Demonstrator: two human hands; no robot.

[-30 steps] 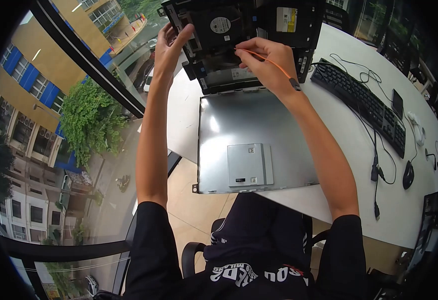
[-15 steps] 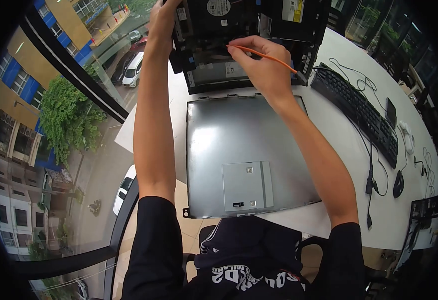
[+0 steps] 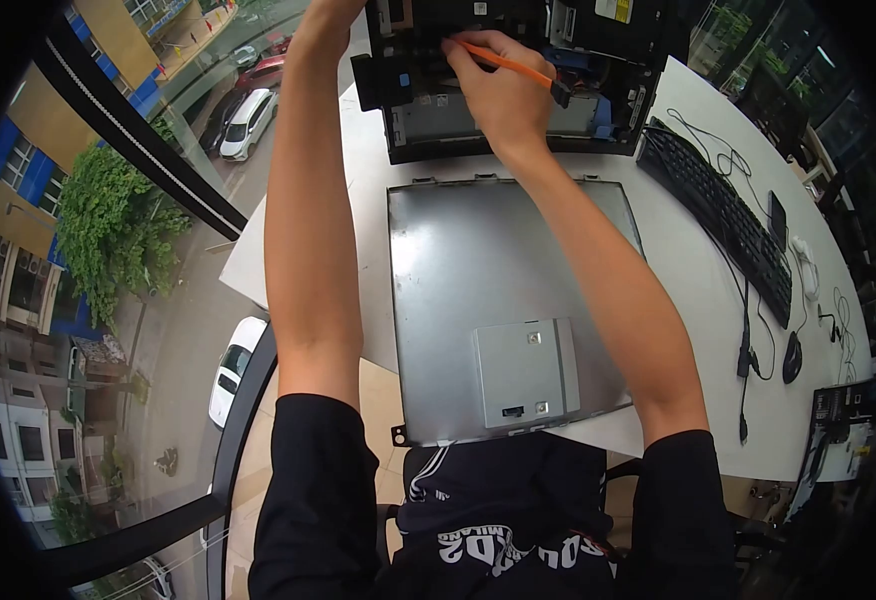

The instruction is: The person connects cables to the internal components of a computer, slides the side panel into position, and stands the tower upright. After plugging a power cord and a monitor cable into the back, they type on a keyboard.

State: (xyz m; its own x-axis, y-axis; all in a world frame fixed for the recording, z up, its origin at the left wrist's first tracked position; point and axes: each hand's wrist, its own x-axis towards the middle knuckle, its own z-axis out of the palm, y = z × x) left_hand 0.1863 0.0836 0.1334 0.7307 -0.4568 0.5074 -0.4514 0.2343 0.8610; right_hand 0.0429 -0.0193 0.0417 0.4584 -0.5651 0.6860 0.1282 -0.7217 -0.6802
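Inside the open black computer case (image 3: 436, 151) at the top of the head view, my right hand (image 3: 510, 100) is closed around an orange SATA cable (image 3: 520, 68). One end of the cable hangs past my knuckles with a black connector (image 3: 560, 94); the other end is hidden at my fingertips. My left hand (image 3: 336, 12) reaches to the case's upper left side, cut off by the frame edge, so its fingers do not show. In front of the case lies the flat metal side panel (image 3: 458, 270), with a smaller grey metal plate (image 3: 523, 365) resting on it.
To the right, a black keyboard (image 3: 723, 220) lies slanted on the white table (image 3: 683, 390). Past its lower end sits a black mouse (image 3: 793, 358) among loose cables. A dark phone-like object (image 3: 778, 218) is near the keyboard. A window with a street view fills the left.
My view has shifted, and the case sits higher in the frame. My right hand has gone further up into the case, still gripping the cable, whose connector now lies closer to my hand.
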